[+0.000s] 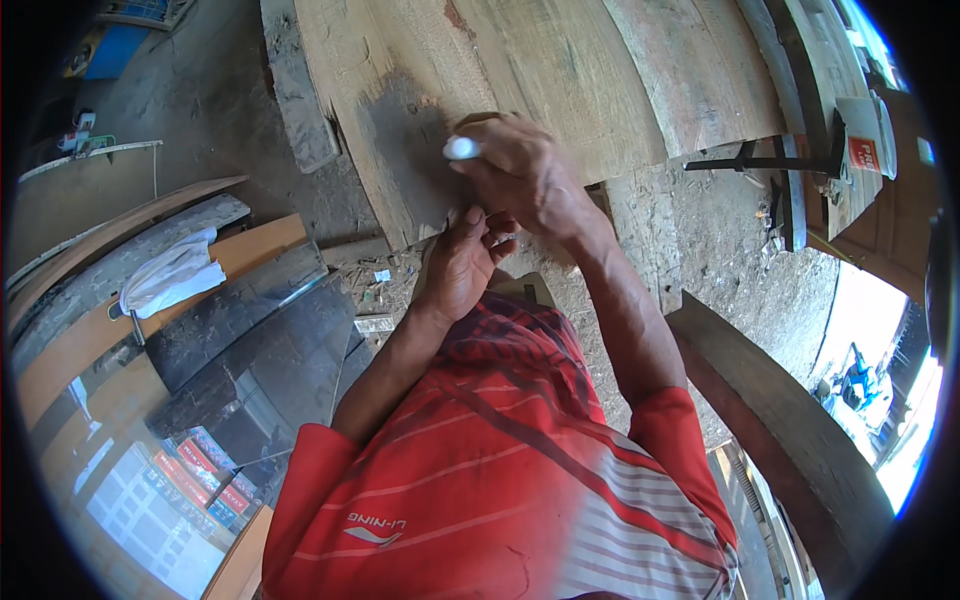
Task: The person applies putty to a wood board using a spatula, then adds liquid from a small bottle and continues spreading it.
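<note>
My right hand [525, 170] is closed in a fist over the near edge of a wooden plank table [560, 70]. From its left side sticks the round white end of an object [461, 148]; the rest is hidden inside the fist, so its kind does not show. Just below and to the left, my left hand [465, 265] is palm up, its thumb raised and its fingers loosely bent and apart. Nothing shows in it. Its fingertips come close to the underside of my right hand; whether they touch I cannot tell. A dark stain [405, 140] marks the planks beside both hands.
Boards [245, 325] with a white cloth [175, 278] on them lie to the left, beside a glass-like sheet [150, 510] and red boxes [200, 455]. A dark bar [745, 163] juts out at the right. A curved board [770, 420] stands at lower right.
</note>
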Tool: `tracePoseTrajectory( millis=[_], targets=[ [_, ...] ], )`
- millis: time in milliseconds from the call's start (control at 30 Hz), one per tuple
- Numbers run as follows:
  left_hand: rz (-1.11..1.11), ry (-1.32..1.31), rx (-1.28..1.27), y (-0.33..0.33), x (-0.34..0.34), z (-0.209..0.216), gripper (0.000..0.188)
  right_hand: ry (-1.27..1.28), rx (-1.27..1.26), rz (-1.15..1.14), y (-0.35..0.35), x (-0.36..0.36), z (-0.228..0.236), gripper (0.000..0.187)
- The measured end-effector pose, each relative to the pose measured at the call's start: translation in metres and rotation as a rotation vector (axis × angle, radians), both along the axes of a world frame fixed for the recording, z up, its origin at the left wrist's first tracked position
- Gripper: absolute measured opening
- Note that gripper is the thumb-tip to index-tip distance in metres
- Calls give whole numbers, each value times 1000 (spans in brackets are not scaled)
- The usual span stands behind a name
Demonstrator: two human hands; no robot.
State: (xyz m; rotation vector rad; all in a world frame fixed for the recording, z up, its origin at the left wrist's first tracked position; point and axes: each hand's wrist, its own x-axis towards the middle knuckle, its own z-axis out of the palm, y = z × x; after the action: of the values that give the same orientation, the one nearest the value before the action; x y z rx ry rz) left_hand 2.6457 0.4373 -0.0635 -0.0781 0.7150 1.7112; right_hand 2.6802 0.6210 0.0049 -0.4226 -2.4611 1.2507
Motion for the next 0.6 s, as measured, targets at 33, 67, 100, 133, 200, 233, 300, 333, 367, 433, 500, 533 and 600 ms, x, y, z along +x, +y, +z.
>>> tracePoseTrajectory(
  millis=[33, 67, 100, 133, 200, 233, 300, 333, 367, 433, 500, 533, 600],
  targets=[
    [-18, 21, -5, 2, 0, 2, 27, -12, -96, -103, 0, 9, 12, 30],
    [-9, 29, -24, 4, 1, 5, 29, -22, -192, -208, 1, 20, 24, 24],
    [5, 25, -32, 4, 1, 9, 31, -106, -149, -243, 5, 33, 34, 32],
    [12, 19, -40, 5, 1, 10, 33, -119, -168, -311, 6, 44, 40, 32],
    [9, 8, -47, 5, 2, 10, 35, -138, -205, -446, 5, 65, 51, 32],
    [-1, 21, -54, 4, 1, 10, 35, -56, -333, -479, 3, 77, 39, 33],
    [-21, 53, -21, 3, 1, 6, 41, -54, -336, -503, -2, 101, 30, 33],
    [-23, 54, -22, 3, 1, 6, 42, -49, -347, -508, -6, 111, 29, 33],
    [-24, 56, -23, 3, 1, 7, 43, -124, -333, -493, -8, 120, 30, 33],
    [-41, 55, -33, 2, 1, 9, 46, -132, -392, -507, -17, 134, 28, 33],
    [-58, 51, -52, 0, -1, 10, 48, -157, -438, -517, -25, 146, 19, 34],
    [-49, 44, -69, 1, -1, 11, 47, -153, -483, -525, -29, 151, 17, 34],
    [-24, 34, -86, 11, -2, 14, 44, -136, -558, -534, -28, 154, 18, 35]
  ],
)
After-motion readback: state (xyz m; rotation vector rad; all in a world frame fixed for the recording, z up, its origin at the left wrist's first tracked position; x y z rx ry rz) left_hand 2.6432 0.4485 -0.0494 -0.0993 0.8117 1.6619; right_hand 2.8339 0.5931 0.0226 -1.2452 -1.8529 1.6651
